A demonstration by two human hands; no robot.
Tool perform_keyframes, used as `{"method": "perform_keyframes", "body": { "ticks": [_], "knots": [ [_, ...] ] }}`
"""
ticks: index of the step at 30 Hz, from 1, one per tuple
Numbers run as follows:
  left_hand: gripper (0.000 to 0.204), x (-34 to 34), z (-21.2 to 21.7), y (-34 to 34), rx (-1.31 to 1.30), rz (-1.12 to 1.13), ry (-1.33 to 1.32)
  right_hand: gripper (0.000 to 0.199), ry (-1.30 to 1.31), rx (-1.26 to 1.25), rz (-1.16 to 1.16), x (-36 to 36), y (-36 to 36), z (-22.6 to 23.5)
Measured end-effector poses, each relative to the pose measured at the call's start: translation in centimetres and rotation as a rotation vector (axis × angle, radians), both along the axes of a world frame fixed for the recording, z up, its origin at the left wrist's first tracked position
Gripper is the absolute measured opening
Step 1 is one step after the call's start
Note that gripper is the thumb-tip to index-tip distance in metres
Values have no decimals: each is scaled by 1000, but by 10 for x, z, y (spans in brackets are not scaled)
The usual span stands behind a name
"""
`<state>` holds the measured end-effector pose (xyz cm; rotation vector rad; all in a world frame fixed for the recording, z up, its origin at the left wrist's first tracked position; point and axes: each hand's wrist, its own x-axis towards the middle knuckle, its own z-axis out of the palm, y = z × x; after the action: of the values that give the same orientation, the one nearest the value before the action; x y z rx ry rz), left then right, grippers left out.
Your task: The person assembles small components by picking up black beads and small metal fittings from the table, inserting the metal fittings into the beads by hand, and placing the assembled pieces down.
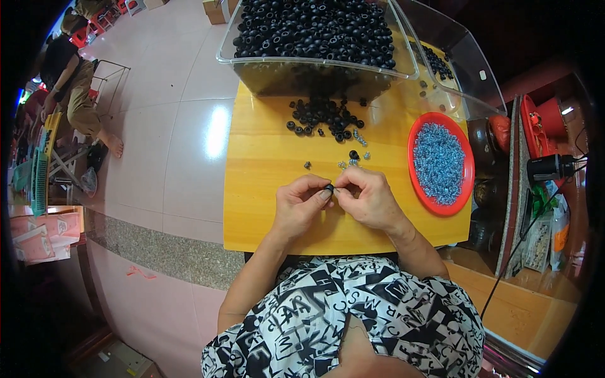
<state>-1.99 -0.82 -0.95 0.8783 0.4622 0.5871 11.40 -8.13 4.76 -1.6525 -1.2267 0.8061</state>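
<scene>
Over the near part of the yellow table (252, 220), my left hand (295, 206) pinches a small round black piece (329, 188) between thumb and finger. My right hand (370, 203) meets it from the other side, thumb and forefinger closed at the piece. Whatever those right fingertips hold is too small to name. Just beyond my hands lie a few small clear-grey plastic bits (354, 162) and a loose black piece (353, 154). Farther back spreads a loose pile of hollow black pieces (321, 118).
A clear plastic tub (302, 79) heaped with black pieces stands at the table's far side. To its right is another clear container (469, 94). A red plate (414, 183) of small bluish clear bits sits at the right. Another person (69, 75) sits at far left.
</scene>
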Motion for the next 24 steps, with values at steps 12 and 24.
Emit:
{"method": "perform_keyframes", "body": {
  "ticks": [12,24],
  "knots": [
    [9,1,-3,-1,241,82,104,10,424,-137,131,22,7,-21],
    [8,-2,1,-1,500,40,128,11,667,-155,242,26,4,-25]
  ]
}}
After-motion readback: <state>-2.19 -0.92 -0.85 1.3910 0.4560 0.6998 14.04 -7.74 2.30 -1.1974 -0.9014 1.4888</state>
